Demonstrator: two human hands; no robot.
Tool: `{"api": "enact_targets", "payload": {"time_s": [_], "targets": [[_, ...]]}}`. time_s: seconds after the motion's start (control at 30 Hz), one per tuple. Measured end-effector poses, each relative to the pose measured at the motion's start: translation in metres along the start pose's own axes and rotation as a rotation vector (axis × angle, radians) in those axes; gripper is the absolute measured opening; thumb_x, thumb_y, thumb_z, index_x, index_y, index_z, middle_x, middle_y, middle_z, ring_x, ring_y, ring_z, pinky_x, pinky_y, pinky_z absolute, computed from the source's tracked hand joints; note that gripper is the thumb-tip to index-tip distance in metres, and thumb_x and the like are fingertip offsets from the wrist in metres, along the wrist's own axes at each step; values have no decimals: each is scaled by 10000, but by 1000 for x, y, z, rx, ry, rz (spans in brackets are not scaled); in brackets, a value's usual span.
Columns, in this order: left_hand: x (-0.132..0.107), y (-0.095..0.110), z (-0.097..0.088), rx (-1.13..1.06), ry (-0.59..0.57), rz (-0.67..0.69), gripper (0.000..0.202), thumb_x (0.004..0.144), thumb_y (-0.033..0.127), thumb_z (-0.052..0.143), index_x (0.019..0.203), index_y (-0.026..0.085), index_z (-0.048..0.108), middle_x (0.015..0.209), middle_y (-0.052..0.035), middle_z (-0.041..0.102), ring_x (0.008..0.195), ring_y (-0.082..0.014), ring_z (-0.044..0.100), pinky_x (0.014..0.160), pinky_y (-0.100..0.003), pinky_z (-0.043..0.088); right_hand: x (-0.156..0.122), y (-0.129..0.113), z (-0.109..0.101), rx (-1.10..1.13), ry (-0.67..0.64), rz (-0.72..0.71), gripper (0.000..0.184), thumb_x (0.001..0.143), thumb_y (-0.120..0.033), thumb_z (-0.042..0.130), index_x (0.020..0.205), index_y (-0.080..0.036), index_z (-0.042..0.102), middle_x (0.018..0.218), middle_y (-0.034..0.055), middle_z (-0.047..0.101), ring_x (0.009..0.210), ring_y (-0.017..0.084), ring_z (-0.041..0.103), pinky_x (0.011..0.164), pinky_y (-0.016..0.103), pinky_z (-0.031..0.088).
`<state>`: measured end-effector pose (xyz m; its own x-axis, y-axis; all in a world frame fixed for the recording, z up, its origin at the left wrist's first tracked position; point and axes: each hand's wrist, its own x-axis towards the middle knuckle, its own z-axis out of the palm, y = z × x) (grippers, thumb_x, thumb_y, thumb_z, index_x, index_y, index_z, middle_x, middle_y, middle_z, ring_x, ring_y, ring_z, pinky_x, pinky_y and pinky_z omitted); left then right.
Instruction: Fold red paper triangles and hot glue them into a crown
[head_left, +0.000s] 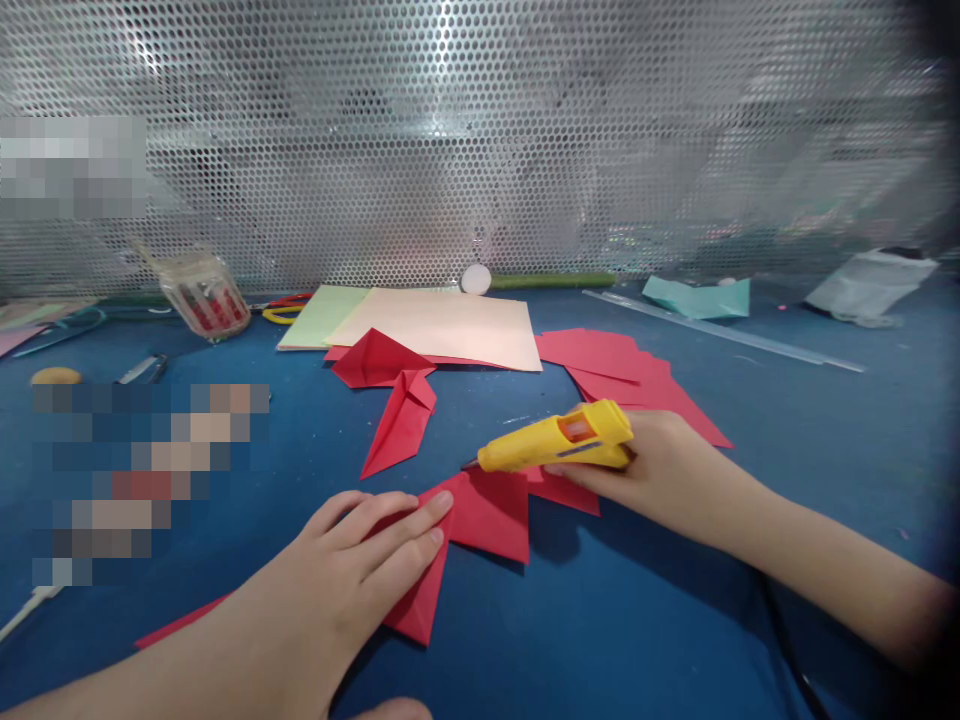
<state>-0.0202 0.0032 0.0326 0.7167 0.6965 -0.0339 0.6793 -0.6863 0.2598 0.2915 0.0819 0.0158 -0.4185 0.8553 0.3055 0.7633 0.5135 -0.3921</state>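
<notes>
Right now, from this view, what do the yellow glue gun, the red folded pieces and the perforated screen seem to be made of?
Yellow glue gun: probably hard plastic, fairly smooth, with a moulded-looking body. Red folded pieces: matte paper or thin card, showing crisp creases. Perforated screen: likely metal, silvery grey with bright reflections.

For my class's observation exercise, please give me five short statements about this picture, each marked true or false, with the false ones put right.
1. The right hand holds a yellow glue gun. True.
2. The glue gun points toward the picture's right edge. False: it points left.
3. The left hand rests on folded red paper. True.
4. The work surface is white. False: the table is blue.
5. Scissors lie to the left of the pale green sheet. True.
</notes>
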Motion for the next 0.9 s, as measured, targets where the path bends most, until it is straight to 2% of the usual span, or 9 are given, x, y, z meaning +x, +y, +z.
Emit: {"api": "enact_targets", "payload": {"time_s": [0.13, 0.23, 0.33, 0.43, 0.6, 0.7, 0.8, 0.9], "targets": [[2, 6, -1, 15, -4, -27, 735, 832, 515, 626, 1480, 310, 347, 1544, -9, 323, 1374, -343, 393, 1099, -567, 345, 1, -3, 0, 7, 16, 46, 228, 805, -431, 652, 724, -220, 622, 634, 15, 692, 530, 201, 663, 433, 273, 483], [2, 9, 0, 27, 32, -51, 742, 803, 504, 675, 1459, 307, 389, 1548, -14, 320, 1383, -336, 380, 1117, -545, 326, 3, -2, 1, -6, 116, 69, 245, 767, -444, 688, 796, -220, 592, 681, 28, 703, 543, 208, 665, 445, 280, 494], [2, 11, 0, 42, 69, -92, 734, 779, 537, 706, 1426, 315, 441, 1540, -6, 347, 1384, -323, 379, 1129, -502, 327, 5, 2, 3, -4, 233, 152, 410, 719, -530, 711, 906, -219, 521, 802, 74, 711, 626, 239, 685, 497, 313, 529], [5, 11, -6, 11, 20, -87, 712, 785, 554, 688, 1410, 294, 467, 1528, -30, 367, 1384, -338, 372, 1113, -522, 343, 4, 8, 5, 8, 321, 277, 501, 723, -594, 683, 966, -224, 447, 918, 125, 698, 769, 278, 710, 572, 343, 562], [15, 13, -21, -25, -167, -125, 635, 784, 531, 675, 1341, 255, 546, 1552, -72, 301, 1396, -400, 326, 1062, -613, 367, 3, 17, 3, -51, 383, 315, 437, 790, -541, 646, 971, -237, 390, 965, 148, 669, 735, 263, 693, 547, 332, 528], [20, 15, -26, -34, -158, -145, 602, 732, 507, 722, 1266, 264, 591, 1557, -49, 306, 1399, -413, 315, 1049, -636, 376, 4, 23, 0, -111, 414, 292, 394, 808, -520, 628, 925, -241, 376, 1037, 165, 645, 743, 261, 676, 573, 346, 509], [23, 15, -27, -38, -151, -151, 606, 723, 511, 727, 1259, 264, 594, 1555, -43, 316, 1390, -418, 330, 1058, -650, 356, 6, 29, -4, -165, 380, 263, 317, 850, -471, 595, 945, -225, 417, 906, 129, 659, 690, 266, 653, 559, 362, 493], [21, 14, -26, -21, -188, -151, 651, 749, 513, 700, 1329, 259, 550, 1558, -40, 300, 1393, -424, 321, 1063, -677, 318, 8, 28, -5, -220, 364, 184, 240, 868, -420, 567, 942, -205, 490, 900, 144, 646, 820, 323, 629, 670, 449, 508]]}}
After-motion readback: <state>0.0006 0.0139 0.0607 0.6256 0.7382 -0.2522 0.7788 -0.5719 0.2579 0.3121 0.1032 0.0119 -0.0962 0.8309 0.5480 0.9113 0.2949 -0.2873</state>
